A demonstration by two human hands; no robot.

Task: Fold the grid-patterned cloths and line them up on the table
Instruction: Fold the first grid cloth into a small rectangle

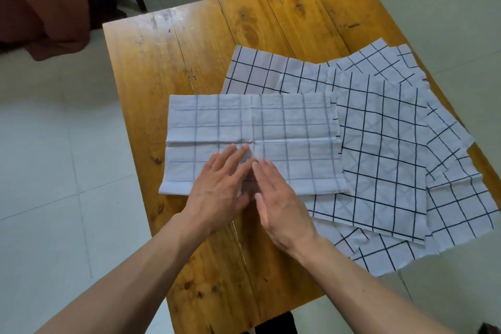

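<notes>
Both hands lie flat, fingers straight and gripping nothing, on the near middle of the folded cloth (252, 141): the left hand (217, 190) and right hand (279, 206) sit side by side, nearly touching. That cloth lies across the middle of the wooden surface (162, 57), its right end overlapping a fanned pile of unfolded cloths (385, 149). The step looks like smoothing before the next fold. To do it well, sweep the palms outward from the centre crease toward both ends, keep the near hem square, and press lightly so the pile beneath does not drag along
</notes>
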